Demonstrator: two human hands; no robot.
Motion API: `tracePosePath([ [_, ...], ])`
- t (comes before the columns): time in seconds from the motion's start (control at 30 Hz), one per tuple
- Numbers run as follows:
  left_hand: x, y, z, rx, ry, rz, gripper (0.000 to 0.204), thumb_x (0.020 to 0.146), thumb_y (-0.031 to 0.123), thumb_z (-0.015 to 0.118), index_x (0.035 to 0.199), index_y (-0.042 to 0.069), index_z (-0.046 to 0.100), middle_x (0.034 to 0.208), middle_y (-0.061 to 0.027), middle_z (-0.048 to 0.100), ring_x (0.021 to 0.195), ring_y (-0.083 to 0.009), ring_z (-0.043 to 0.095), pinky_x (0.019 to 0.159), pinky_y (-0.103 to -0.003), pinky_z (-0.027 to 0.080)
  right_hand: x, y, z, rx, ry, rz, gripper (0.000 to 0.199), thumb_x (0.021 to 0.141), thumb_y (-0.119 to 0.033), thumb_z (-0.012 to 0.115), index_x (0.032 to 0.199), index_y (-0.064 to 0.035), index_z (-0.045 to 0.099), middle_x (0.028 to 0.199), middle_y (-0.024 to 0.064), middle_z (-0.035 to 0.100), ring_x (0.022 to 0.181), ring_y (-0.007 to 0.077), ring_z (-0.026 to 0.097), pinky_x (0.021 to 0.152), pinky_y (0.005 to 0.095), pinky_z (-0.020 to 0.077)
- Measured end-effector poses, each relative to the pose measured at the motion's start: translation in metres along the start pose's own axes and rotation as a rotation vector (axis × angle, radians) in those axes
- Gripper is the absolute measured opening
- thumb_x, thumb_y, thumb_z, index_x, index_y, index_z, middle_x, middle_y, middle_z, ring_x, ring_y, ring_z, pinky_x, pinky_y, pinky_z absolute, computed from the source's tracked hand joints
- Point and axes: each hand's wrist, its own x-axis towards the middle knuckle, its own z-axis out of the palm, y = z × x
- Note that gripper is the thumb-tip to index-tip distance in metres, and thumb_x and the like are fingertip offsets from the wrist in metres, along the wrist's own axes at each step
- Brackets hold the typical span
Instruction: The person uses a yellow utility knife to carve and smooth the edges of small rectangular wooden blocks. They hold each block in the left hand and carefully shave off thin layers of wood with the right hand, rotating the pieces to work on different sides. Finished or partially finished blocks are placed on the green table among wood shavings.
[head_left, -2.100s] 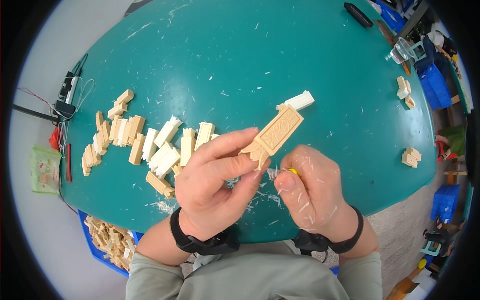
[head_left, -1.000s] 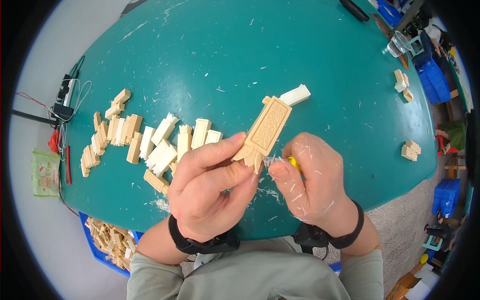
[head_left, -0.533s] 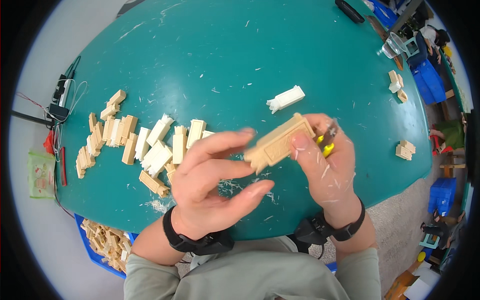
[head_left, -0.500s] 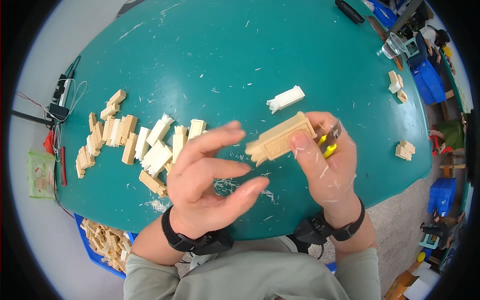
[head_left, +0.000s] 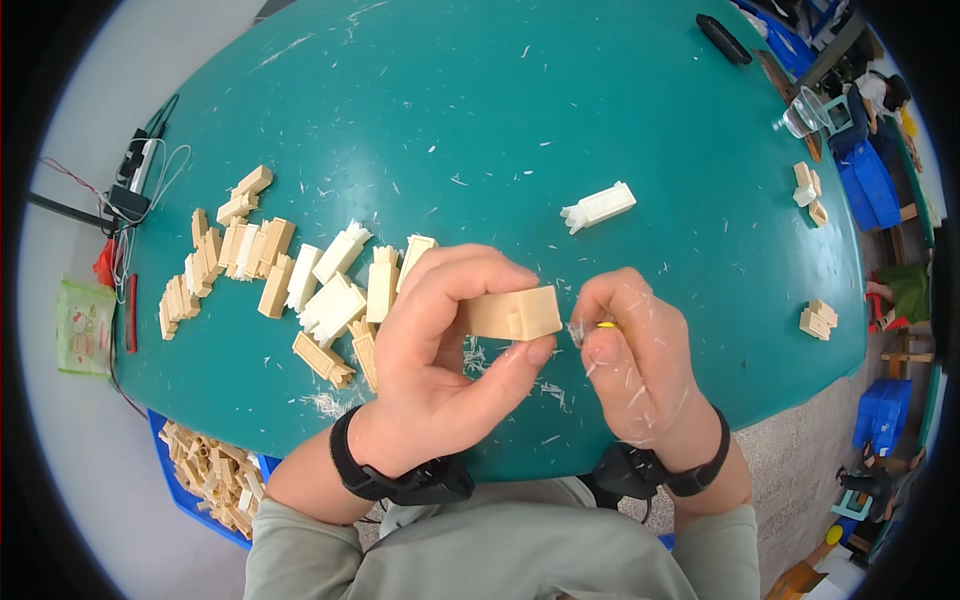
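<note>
My left hand [head_left: 425, 350] grips a tan plastic block [head_left: 515, 314] between fingers and thumb, its plain end facing my right hand. A small raised tab shows on one side of the block, and my fingers cover its other end. Close to that plain end, my right hand [head_left: 640, 365] is closed on a small yellow-handled metal tool [head_left: 606, 325], mostly hidden in the fingers. Its metal tip is near the block; whether they touch I cannot tell. Pale shavings stick to my right hand. A cream block [head_left: 600, 206] with a jagged end lies just beyond my hands.
Several tan and cream blocks [head_left: 330, 308] lie in groups on the green table [head_left: 480, 110], left of my hands. Shavings [head_left: 328, 404] litter the surface. More blocks [head_left: 818, 318] sit at the right edge. A blue bin [head_left: 185, 500] of blocks stands at lower left, cables [head_left: 150, 190] at left.
The tan block has passed from my right hand to my left and turned, its plain end now toward the right. My right hand has brought the yellow-handled tool into its fingertips.
</note>
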Motion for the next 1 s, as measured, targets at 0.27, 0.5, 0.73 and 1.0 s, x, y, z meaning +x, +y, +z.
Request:
tracePosePath([
  [0.27,-0.0034,0.0009,0.0051,-0.037,0.111,0.046,0.044,0.067,-0.008,0.068,0.105,0.000,0.048,0.103,-0.0128,0.050,0.088,-0.0172,0.054,0.074,-0.028,0.046,-0.0001,0.0023,0.0048,-0.130,0.028,-0.090,0.026,0.084,-0.025,0.061,0.073,-0.0045,0.050,0.060,0.0073,0.048,0.050,0.0245,0.047,0.046,0.0326,0.0365],
  [0.5,-0.0036,0.0005,0.0054,0.026,0.146,0.089,0.044,0.065,-0.009,0.070,0.102,0.000,0.047,0.100,-0.0143,0.051,0.086,-0.0177,0.055,0.070,-0.027,0.047,0.0005,0.0025,0.0052,-0.193,0.053,-0.114,0.027,0.083,-0.024,0.063,0.071,-0.0047,0.049,0.060,0.0076,0.048,0.050,0.0249,0.048,0.046,0.0329,0.0362],
  [0.73,-0.0046,0.0015,0.0024,0.020,0.064,0.119,0.040,0.068,-0.006,0.069,0.101,0.001,0.048,0.103,-0.0149,0.051,0.088,-0.0170,0.056,0.071,-0.027,0.048,0.0008,0.0028,0.0037,-0.239,0.046,-0.156,0.027,0.083,-0.024,0.063,0.070,-0.0048,0.049,0.059,0.0074,0.048,0.050,0.0250,0.047,0.045,0.0330,0.0356],
  [1.0,-0.0035,0.0055,-0.0014,0.060,-0.036,0.047,0.038,0.070,-0.001,0.070,0.100,0.004,0.048,0.101,-0.0134,0.052,0.087,-0.0166,0.054,0.071,-0.027,0.046,0.0020,0.0037,0.0022,-0.255,0.068,-0.185,0.028,0.083,-0.024,0.063,0.069,-0.0051,0.048,0.059,0.0076,0.047,0.050,0.0256,0.047,0.044,0.0336,0.0357],
])
